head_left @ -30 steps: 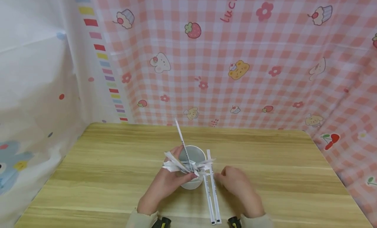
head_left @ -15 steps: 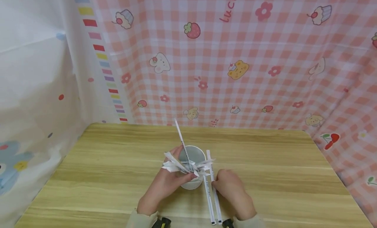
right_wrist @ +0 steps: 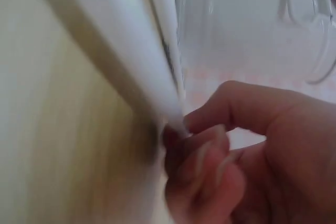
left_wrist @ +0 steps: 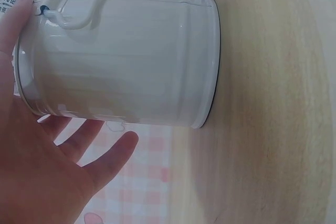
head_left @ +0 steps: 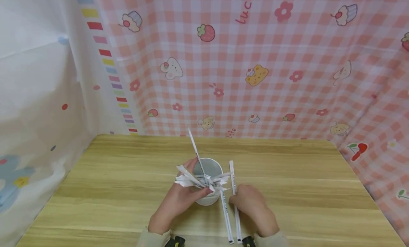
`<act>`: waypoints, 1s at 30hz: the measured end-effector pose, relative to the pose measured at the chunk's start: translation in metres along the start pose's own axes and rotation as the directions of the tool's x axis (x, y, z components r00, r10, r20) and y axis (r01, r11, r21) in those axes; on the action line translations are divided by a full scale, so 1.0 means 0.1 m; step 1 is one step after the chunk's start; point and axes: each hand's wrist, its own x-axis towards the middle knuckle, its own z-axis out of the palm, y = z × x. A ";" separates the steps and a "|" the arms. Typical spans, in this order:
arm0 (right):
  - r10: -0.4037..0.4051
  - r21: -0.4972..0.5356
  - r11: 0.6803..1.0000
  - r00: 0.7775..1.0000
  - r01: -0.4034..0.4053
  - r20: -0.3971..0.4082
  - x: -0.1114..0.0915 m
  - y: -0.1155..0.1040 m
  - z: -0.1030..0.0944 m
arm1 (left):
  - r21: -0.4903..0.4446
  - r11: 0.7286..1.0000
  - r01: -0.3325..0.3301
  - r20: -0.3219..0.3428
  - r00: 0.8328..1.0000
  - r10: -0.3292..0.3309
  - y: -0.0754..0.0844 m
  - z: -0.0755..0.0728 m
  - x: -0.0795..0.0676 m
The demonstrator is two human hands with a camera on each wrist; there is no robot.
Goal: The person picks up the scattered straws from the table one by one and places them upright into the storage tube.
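A white metal pail [head_left: 209,201] with wire handles stands at the table's middle. My left hand [head_left: 179,198] grips its upper part from the left, thumb over the rim, other fingers spread along the far side in the left wrist view. From the pail's mouth stick crumpled white paper sleeves [head_left: 183,180]; one thin printed strip [head_left: 194,144] leans up and back. Right of the pail my right hand [head_left: 252,201] pinches a long, narrow, white printed paper sleeve [head_left: 232,170] between thumb and curled fingers. A similar sleeve [head_left: 226,215] lies beside it, closer to the pail.
The wood-grain table [head_left: 306,190] extends to both sides. Behind it hangs a pink checked cloth [head_left: 223,55] with cartoon prints, and a white cloth [head_left: 41,91] hangs at the left.
My right hand has come in to the pinched sleeve and taken hold of it. That sleeve has shifted slightly right, away from the other. The left hand and pail stay put.
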 end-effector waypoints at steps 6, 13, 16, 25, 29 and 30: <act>-0.007 0.057 0.998 0.997 0.012 -0.079 0.00 0.00 -0.17 | -0.004 1.000 0.011 0.001 1.000 -0.011 -0.01 0.00 -0.01; -0.047 0.047 0.997 0.952 0.064 -0.302 -0.08 -0.07 -0.47 | -0.022 1.000 0.012 0.000 1.000 -0.012 0.00 0.00 -0.01; -0.066 0.075 0.991 0.902 0.108 -0.427 -0.13 -0.10 -0.56 | -0.022 1.000 0.005 -0.002 1.000 -0.005 0.00 0.00 0.00; -0.233 0.087 0.882 0.588 0.463 -0.774 -0.28 -0.16 -0.65 | -0.020 1.000 -0.002 -0.004 1.000 0.001 0.00 0.00 0.00; -0.340 0.018 0.767 0.431 0.641 -0.836 -0.29 -0.20 -0.66 | -0.011 1.000 -0.004 0.002 1.000 0.004 -0.01 0.00 0.00; -0.362 0.009 0.743 0.413 0.669 -0.836 -0.29 -0.21 -0.66 | -0.009 1.000 -0.005 0.003 1.000 0.005 -0.01 0.00 0.00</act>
